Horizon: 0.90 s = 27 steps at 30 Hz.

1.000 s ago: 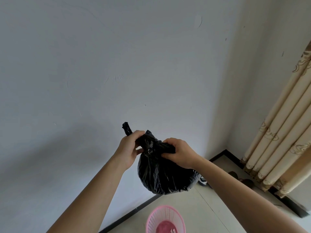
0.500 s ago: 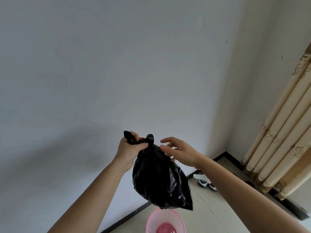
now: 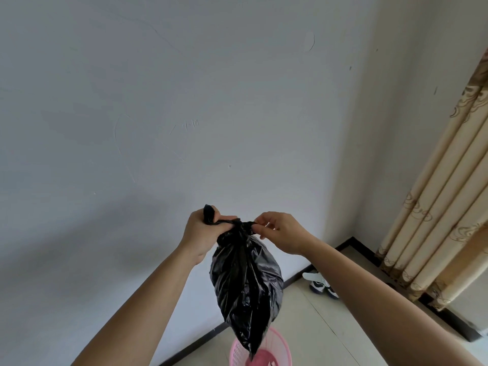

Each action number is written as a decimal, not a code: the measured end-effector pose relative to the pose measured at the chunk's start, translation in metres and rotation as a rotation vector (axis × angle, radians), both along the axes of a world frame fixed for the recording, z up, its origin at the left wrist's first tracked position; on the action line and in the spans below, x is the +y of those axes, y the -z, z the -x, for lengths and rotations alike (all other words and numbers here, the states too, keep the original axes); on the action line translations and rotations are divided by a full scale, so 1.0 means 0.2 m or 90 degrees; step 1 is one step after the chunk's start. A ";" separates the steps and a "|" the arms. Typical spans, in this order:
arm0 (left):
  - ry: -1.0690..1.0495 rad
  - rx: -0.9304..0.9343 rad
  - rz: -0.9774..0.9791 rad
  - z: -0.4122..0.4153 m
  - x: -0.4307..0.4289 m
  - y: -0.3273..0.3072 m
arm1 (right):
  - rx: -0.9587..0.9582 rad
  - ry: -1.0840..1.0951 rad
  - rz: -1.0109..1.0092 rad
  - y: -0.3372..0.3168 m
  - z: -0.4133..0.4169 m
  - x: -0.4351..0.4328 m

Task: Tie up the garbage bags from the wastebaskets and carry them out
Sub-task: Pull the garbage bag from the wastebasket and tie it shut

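A black garbage bag (image 3: 247, 281) hangs in the air in front of the wall, its neck bunched into a knot at the top. My left hand (image 3: 202, 232) is closed around the left tail of the neck, whose end sticks up above my fist. My right hand (image 3: 280, 231) pinches the right tail of the knot between thumb and fingertips. Directly below the bag stands a pink mesh wastebasket (image 3: 277, 351) on the floor, its near side cut off by the frame edge.
A white wall fills most of the view, with a dark baseboard (image 3: 346, 243) along the tiled floor. A pair of white sneakers (image 3: 320, 285) lies near the corner. Beige patterned curtains (image 3: 446, 207) hang at the right.
My right hand let go of the bag's neck, opened, then came back and pinched the right tail. The bag swung and now hangs longer and lower over the basket.
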<state>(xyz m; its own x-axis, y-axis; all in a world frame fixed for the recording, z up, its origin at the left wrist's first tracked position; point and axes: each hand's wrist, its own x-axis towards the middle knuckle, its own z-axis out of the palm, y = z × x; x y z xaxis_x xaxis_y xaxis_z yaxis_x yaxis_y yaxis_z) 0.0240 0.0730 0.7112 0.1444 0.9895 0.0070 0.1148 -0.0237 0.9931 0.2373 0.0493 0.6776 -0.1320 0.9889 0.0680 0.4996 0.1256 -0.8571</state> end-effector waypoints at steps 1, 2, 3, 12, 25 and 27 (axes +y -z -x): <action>-0.036 -0.018 0.004 0.02 0.00 0.00 | -0.017 0.010 0.001 0.01 -0.02 -0.01; -0.076 -0.046 0.013 0.03 0.01 0.00 | -0.030 0.021 0.006 0.03 -0.05 -0.02; -0.104 -0.076 0.026 0.05 0.01 0.01 | -0.031 0.034 0.016 0.04 -0.08 -0.03; -0.106 -0.053 0.070 0.03 -0.01 0.01 | -0.011 0.079 0.065 0.11 -0.13 -0.08; -0.399 -0.013 0.137 0.60 -0.60 0.12 | -0.101 -0.251 0.068 0.30 0.60 -0.15; -0.479 -0.025 0.148 0.75 -0.77 0.14 | -0.119 -0.317 0.084 0.32 0.80 -0.21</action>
